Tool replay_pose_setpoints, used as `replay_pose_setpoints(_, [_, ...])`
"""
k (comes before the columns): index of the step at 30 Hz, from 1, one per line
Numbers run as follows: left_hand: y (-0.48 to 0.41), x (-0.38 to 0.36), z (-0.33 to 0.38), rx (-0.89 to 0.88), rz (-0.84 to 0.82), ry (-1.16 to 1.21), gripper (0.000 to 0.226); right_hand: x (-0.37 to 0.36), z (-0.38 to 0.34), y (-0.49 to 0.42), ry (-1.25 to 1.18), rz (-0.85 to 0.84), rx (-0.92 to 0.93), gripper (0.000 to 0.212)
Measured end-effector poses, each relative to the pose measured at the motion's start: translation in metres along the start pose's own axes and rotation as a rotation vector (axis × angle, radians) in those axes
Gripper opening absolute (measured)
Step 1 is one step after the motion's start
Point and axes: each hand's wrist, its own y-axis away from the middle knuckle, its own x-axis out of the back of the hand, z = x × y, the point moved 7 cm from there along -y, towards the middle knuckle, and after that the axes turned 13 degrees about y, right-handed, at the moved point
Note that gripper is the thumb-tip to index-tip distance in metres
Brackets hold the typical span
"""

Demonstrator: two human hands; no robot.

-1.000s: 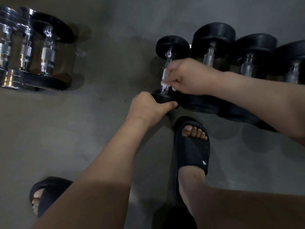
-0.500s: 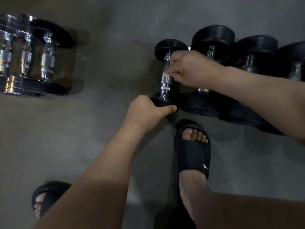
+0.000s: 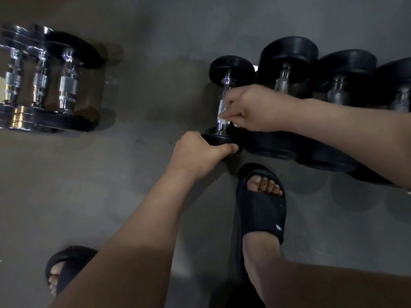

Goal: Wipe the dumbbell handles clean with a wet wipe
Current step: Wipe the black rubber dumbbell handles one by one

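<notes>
On the grey floor (image 3: 155, 174), at the left end of a row of black dumbbells (image 3: 347, 63), lies the smallest dumbbell (image 3: 226, 83). Its long axis runs away from the person, nearly straight up the view with a slight lean to the right at the far end. The far head (image 3: 231, 68) points away and the near head (image 3: 219, 140) points back toward the person's feet, with the chrome handle (image 3: 222, 107) bridging the two. The next dumbbell in the row sits just beside it on the right, lying the same way.

The left hand (image 3: 198, 154) reaches in from the lower left with the forearm stretched forward. It grasps the near head from behind, thumb laid along the rim toward the right and the other fingers curled over the far side, out of view. The right hand (image 3: 255, 107) comes across from the right, forearm nearly level over the other dumbbells, knuckles up. Its fingers are curled round the lower part of the handle and clamp a white wipe (image 3: 221, 120) against the metal; only a small edge of the wipe shows at the fingertips.

A foot in a black slide (image 3: 261, 210) stands just below the near head. Another slide (image 3: 64, 267) is at the lower left. A set of chrome dumbbells (image 3: 66, 85) lies well apart at the far left
</notes>
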Motion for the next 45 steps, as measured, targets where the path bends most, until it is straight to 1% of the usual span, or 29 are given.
replay_pose_setpoints(1, [-0.001, 0.001, -0.001, 0.010, -0.013, 0.023, 0.065, 0.000, 0.002, 0.000, -0.007, -0.002, 0.005, 0.012])
replay_pose_setpoints(2, [-0.002, 0.001, -0.002, 0.018, -0.029, 0.047, 0.063, 0.003, 0.011, -0.003, 0.012, 0.028, -0.029, 0.014])
replay_pose_setpoints(5, [-0.005, 0.003, -0.010, 0.071, -0.085, 0.141, 0.068, 0.012, 0.036, -0.009, 0.119, 0.173, -0.227, 0.020])
replay_pose_setpoints(6, [-0.005, 0.004, -0.012, 0.095, -0.099, 0.172, 0.070, 0.009, 0.033, -0.009, 0.118, 0.208, -0.245, 0.023])
replay_pose_setpoints(7, [-0.005, 0.006, -0.014, 0.117, -0.110, 0.189, 0.070, 0.005, 0.024, -0.008, 0.101, 0.224, -0.224, 0.024])
replay_pose_setpoints(9, [-0.004, 0.009, -0.015, 0.135, -0.126, 0.187, 0.060, -0.005, 0.004, -0.005, 0.043, 0.189, -0.142, 0.027])
replay_pose_setpoints(11, [-0.003, 0.013, -0.016, 0.128, -0.089, 0.189, 0.050, -0.006, 0.002, -0.002, -0.026, 0.165, -0.142, 0.028])
replay_pose_setpoints(13, [-0.001, 0.016, -0.015, 0.066, -0.028, 0.170, 0.060, -0.004, 0.009, -0.001, -0.083, 0.165, -0.190, 0.025])
replay_pose_setpoints(15, [0.000, 0.016, -0.014, 0.033, 0.010, 0.107, 0.074, -0.010, 0.009, 0.000, -0.069, 0.107, -0.171, 0.036])
replay_pose_setpoints(16, [0.000, 0.015, -0.013, 0.034, 0.014, 0.088, 0.075, -0.014, 0.006, 0.000, -0.055, 0.071, -0.141, 0.039])
replay_pose_setpoints(18, [0.000, 0.016, -0.012, 0.042, 0.018, 0.075, 0.074, -0.015, 0.002, -0.002, -0.031, 0.054, -0.109, 0.034])
replay_pose_setpoints(20, [-0.001, 0.016, -0.011, 0.047, 0.019, 0.044, 0.082, -0.009, 0.007, -0.007, 0.008, 0.080, -0.180, 0.025])
replay_pose_setpoints(21, [-0.001, 0.015, -0.011, 0.048, 0.020, 0.025, 0.084, -0.007, 0.012, -0.010, 0.024, 0.092, -0.242, 0.025])
replay_pose_setpoints(23, [-0.001, 0.013, -0.009, 0.043, 0.025, -0.006, 0.080, -0.002, 0.020, -0.014, 0.055, 0.154, -0.348, 0.032])
replay_pose_setpoints(25, [0.000, 0.012, -0.007, 0.036, 0.032, -0.034, 0.074, -0.002, 0.026, -0.015, 0.076, 0.219, -0.423, 0.031])
replay_pose_setpoints(28, [0.000, 0.012, -0.007, 0.047, 0.039, -0.056, 0.073, -0.005, 0.028, -0.015, 0.066, 0.259, -0.456, 0.027])
replay_pose_setpoints(31, [-0.001, 0.012, -0.008, 0.067, 0.032, -0.059, 0.075, -0.006, 0.023, -0.017, 0.061, 0.196, -0.377, 0.032])
replay_pose_setpoints(34, [-0.003, 0.011, -0.006, 0.081, 0.018, -0.069, 0.071, -0.005, 0.021, -0.020, 0.121, 0.132, -0.284, 0.035])
replay_pose_setpoints(38, [-0.004, 0.011, -0.008, 0.084, 0.026, -0.066, 0.072, -0.003, 0.028, -0.024, 0.215, 0.181, -0.348, 0.028])
replay_pose_setpoints(39, [-0.004, 0.012, -0.009, 0.086, 0.027, -0.056, 0.073, -0.005, 0.024, -0.023, 0.214, 0.196, -0.337, 0.027])
replay_pose_setpoints(40, [-0.003, 0.012, -0.010, 0.090, 0.024, -0.045, 0.076, -0.005, 0.016, -0.021, 0.195, 0.202, -0.290, 0.028])
replay_pose_setpoints(43, [-0.003, 0.013, -0.011, 0.091, 0.013, -0.013, 0.087, -0.009, -0.011, -0.015, 0.115, 0.141, -0.051, 0.034])
replay_pose_setpoints(44, [-0.002, 0.013, -0.011, 0.090, 0.014, -0.011, 0.085, -0.007, -0.012, -0.015, 0.132, 0.133, -0.019, 0.033])
replay_pose_setpoints(45, [-0.003, 0.013, -0.012, 0.086, 0.016, -0.015, 0.082, -0.005, -0.005, -0.018, 0.162, 0.145, -0.037, 0.030])
